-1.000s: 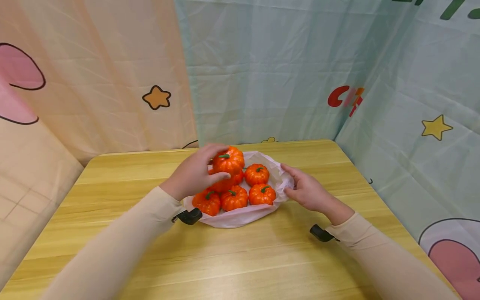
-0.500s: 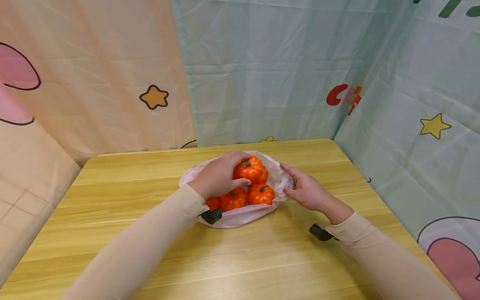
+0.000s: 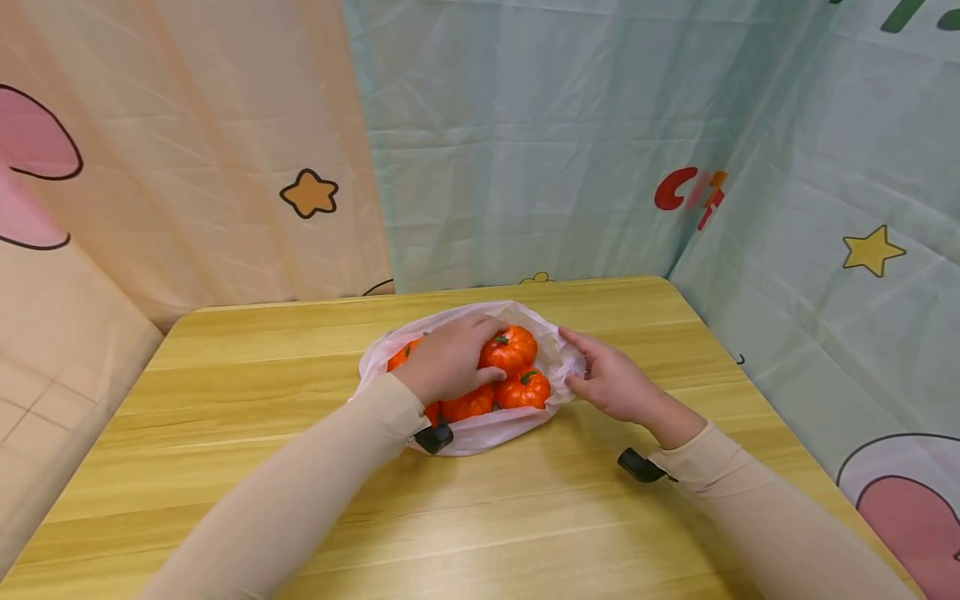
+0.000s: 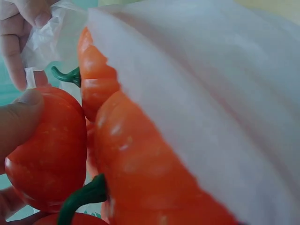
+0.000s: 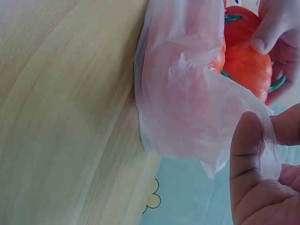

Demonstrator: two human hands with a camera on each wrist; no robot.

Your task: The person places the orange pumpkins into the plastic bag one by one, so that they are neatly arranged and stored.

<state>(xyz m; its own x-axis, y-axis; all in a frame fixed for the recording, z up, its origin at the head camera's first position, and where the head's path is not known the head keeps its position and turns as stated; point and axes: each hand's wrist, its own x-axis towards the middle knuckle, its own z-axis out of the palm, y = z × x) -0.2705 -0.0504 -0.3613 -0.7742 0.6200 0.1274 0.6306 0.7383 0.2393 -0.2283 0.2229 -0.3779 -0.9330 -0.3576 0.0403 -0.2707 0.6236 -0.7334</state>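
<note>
Several small orange pumpkins with green stems lie in an open white plastic bag (image 3: 487, 440) near the middle of the table. My left hand (image 3: 450, 358) grips one pumpkin (image 3: 512, 347), thumb on its near side and fingers round the far side, inside the bag toward its right end. Just in front of it sits another pumpkin (image 3: 527, 392); one more (image 3: 403, 353) shows to the left of the hand, and others are partly covered by it. At the bag's right edge, my right hand (image 3: 618, 385) pinches the plastic between thumb and fingers, clearly visible in the right wrist view.
The wooden table (image 3: 525, 525) has rounded far corners. Printed cloth curtains (image 3: 525, 150) hang behind it and along both sides. Each wrist carries a small black camera, such as the one on the right wrist (image 3: 639, 465).
My left hand has carried the gripped pumpkin rightward and lowered it into the right part of the bag. My right hand stays at the bag's edge.
</note>
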